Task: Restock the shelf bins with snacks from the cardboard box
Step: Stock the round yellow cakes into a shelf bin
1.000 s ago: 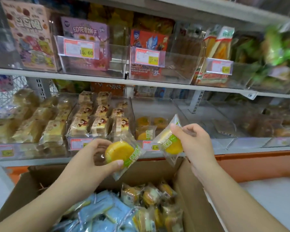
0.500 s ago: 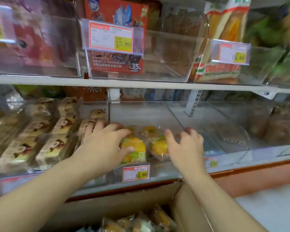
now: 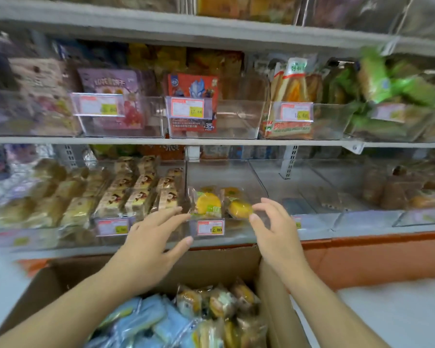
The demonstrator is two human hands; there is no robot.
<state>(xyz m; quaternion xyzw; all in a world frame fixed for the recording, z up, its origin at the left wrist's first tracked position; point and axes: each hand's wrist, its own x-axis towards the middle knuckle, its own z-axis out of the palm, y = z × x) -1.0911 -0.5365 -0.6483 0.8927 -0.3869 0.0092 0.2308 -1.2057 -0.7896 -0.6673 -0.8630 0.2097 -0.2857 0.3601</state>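
Both hands are empty, fingers spread and loosely curved. The left hand (image 3: 151, 237) hovers just in front of the clear bin (image 3: 255, 179), at its left corner. The right hand (image 3: 271, 229) sits at the bin's front right, fingertips close to the nearer yellow cake (image 3: 239, 209) but, as far as can be told, not gripping it.

The bin holds only a few wrapped yellow cakes, another one (image 3: 207, 202) lying left of the first; most of it behind them is bare. The rest of the stock lies below the bin in the cardboard box (image 3: 43, 282), where similar wrapped cakes (image 3: 219, 302) sit at the far right and pale blue packets (image 3: 141, 320) to their left.

The step in hand looks like going back to the box for more. To do it well, I would take 1 cake per hand from the box's right side, leave the blue packets alone since they likely belong to another bin, and set new cakes behind the ones already placed, labels up and facing front, without shoving the front row against the price tag.

The price tag (image 3: 209, 227) on the bin's front reads 12.80. Above the bin, a red pack (image 3: 192, 84) shows "35" near its bottom edge, and the tag (image 3: 187, 108) in front of it also reads 12.80. Other tags are too blurred to read for certain.
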